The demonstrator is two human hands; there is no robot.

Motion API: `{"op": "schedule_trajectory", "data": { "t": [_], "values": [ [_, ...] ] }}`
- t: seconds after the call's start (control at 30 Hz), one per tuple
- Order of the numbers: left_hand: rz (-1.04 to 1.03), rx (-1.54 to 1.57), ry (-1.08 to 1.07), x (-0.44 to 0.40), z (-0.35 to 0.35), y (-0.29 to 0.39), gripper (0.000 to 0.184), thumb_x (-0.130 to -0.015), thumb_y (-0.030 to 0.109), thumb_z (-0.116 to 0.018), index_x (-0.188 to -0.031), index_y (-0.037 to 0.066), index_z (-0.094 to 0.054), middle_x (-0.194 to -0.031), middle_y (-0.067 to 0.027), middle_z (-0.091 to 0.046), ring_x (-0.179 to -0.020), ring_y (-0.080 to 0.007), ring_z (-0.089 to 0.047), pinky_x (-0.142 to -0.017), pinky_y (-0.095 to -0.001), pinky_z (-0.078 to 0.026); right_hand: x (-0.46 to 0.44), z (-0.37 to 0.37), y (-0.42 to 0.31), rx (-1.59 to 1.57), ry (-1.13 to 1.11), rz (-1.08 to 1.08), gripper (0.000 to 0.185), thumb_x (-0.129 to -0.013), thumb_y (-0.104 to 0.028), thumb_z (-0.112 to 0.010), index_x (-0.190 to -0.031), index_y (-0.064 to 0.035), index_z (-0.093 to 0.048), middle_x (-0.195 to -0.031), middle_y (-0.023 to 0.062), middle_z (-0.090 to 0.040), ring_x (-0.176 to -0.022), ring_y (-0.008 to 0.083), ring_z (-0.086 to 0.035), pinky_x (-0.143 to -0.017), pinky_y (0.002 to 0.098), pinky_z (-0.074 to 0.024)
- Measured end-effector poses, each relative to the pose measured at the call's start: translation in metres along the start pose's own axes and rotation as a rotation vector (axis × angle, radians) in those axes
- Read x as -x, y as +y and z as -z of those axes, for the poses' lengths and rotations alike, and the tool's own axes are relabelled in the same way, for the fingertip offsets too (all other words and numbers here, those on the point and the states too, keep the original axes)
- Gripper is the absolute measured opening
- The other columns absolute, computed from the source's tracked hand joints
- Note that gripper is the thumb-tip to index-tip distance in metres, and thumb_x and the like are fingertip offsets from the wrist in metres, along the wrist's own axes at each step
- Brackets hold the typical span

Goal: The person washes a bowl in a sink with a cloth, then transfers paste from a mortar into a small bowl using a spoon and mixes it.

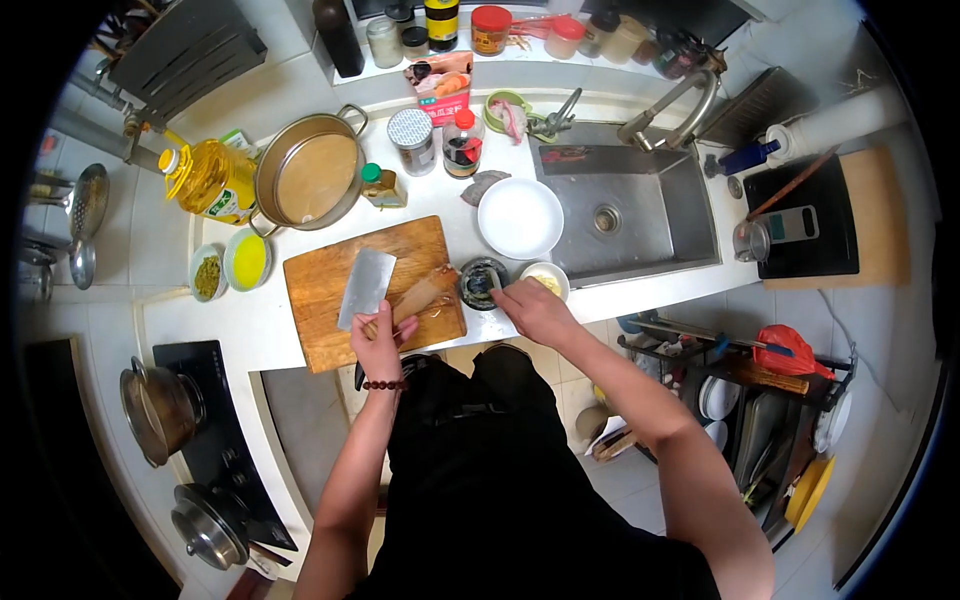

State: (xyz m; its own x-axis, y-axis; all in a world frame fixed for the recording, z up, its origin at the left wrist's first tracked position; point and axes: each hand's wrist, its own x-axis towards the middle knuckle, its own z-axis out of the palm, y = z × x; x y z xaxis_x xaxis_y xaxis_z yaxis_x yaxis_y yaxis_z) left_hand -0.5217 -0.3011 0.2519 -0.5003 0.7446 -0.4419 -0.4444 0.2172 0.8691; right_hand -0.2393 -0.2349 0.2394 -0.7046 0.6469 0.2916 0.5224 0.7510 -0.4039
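The person's left hand (381, 336) is curled round the thin end of a long brown tool (425, 291). The tool slants over the wooden board (322, 290), and its wide end points at a small dark bowl (463, 294). It looks like wood, so it should be stiff and fairly light, and it should not break easily. The thin end seems the best part to hold, because fingers can wrap right round it.

The dark bowl sits on the white counter (190, 321), just beside the board. It has something dark inside. It may be stone, which would make it heavy for its size and hard to tip (though a wet rim could be slippery). Holding it low on the side, with fingers spread, looks safest.

The right hand (538, 309) is bent in at the bowl's near right edge, with its fingertips close together. Whether it pinches something there cannot be told. A small white bowl (566, 285) with pale yellow bits stands near that hand; it may chip if knocked.

The cleaver (367, 286) lies flat on the board near the left hand. Its wide blade looks heavy and sharp, so only its handle is good to grab.
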Motion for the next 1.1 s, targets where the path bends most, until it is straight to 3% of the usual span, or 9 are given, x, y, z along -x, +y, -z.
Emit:
{"op": "schedule_trajectory", "data": {
  "t": [0.07, 0.5, 0.77, 0.9, 1.1],
  "values": [
    [-0.003, 0.005, 0.01, 0.003, 0.002, 0.002, 0.032, -0.102, 0.021, -0.068, -0.091, 0.009, -0.039, -0.089, -0.01, -0.06, -0.075, -0.0319, -0.075, -0.063, -0.0372, -0.065, 0.004, -0.011, -0.004, 0.067, -0.134, 0.004, 0.04, -0.076, -0.004, -0.071, -0.116, -0.0007, -0.066, -0.088, 0.0087, -0.059, -0.089, 0.0277, -0.062, -0.08, 0.0376, -0.0508],
    [0.028, 0.032, 0.0, 0.002, 0.008, -0.006, 0.033, -0.102, 0.022, -0.068, -0.091, 0.008, -0.041, -0.096, -0.0126, -0.062, -0.077, -0.0307, -0.075, -0.066, -0.0384, -0.066, 0.0, 0.0, -0.012, 0.101, -0.256, -0.008, 0.032, -0.085, -0.007, -0.061, -0.116, 0.0006, -0.066, -0.091, 0.0082, -0.06, -0.091, 0.0257, -0.062, -0.083, 0.0367, -0.0501],
    [0.042, 0.02, -0.019, 0.0, 0.009, -0.004, 0.031, -0.103, 0.024, -0.066, -0.093, 0.011, -0.04, -0.091, -0.0091, -0.059, -0.076, -0.0307, -0.074, -0.068, -0.04, -0.065, 0.007, 0.001, -0.008, 0.288, -0.239, 0.119, 0.04, -0.085, -0.009, -0.06, -0.123, 0.0016, -0.066, -0.09, 0.0057, -0.059, -0.09, 0.0215, -0.061, -0.084, 0.0339, -0.0497],
    [0.029, 0.018, -0.035, -0.001, 0.013, -0.007, 0.031, -0.103, 0.024, -0.066, -0.093, 0.011, -0.04, -0.092, -0.0089, -0.06, -0.076, -0.0303, -0.074, -0.068, -0.0397, -0.065, 0.013, 0.01, -0.006, 0.297, -0.341, 0.118, 0.047, -0.084, -0.01, -0.06, -0.13, 0.0014, -0.064, -0.094, 0.0051, -0.06, -0.094, 0.0204, -0.06, -0.087, 0.033, -0.049],
    [0.06, 0.019, -0.059, -0.001, 0.014, -0.004, 0.031, -0.103, 0.024, -0.066, -0.091, 0.01, -0.041, -0.091, -0.0085, -0.06, -0.076, -0.0302, -0.074, -0.068, -0.0401, -0.066, 0.005, 0.012, -0.008, 0.392, -0.308, 0.12, 0.05, -0.084, -0.01, -0.06, -0.132, 0.0016, -0.062, -0.095, 0.0055, -0.06, -0.096, 0.0207, -0.061, -0.09, 0.0335, -0.0492]
  ]
}}
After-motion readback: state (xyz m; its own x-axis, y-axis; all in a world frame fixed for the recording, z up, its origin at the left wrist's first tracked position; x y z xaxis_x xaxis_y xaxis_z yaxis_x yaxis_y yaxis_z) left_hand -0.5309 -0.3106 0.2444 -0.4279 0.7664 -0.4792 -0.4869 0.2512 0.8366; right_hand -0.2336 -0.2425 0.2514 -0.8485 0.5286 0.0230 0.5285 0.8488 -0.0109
